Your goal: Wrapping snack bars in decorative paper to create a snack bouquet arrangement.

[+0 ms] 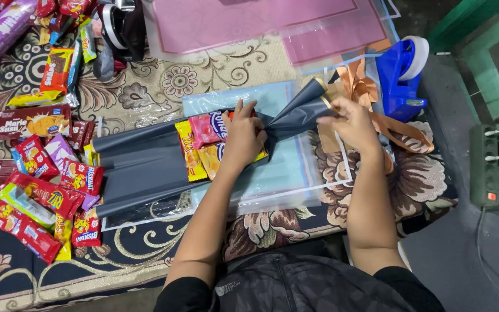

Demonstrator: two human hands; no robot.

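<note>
A dark grey wrapping sheet lies on a patterned carpet, gathered to a narrow neck at its right end. My left hand presses on several small snack packets lying on the sheet, just left of the neck. My right hand pinches the gathered grey end, with a copper ribbon running past its fingers. Under the bundle lies a clear plastic sheet.
Many snack packets are strewn on the left. A blue tape dispenser stands at the right, pink and clear sheets at the top, a power strip with plugs on the grey floor at far right.
</note>
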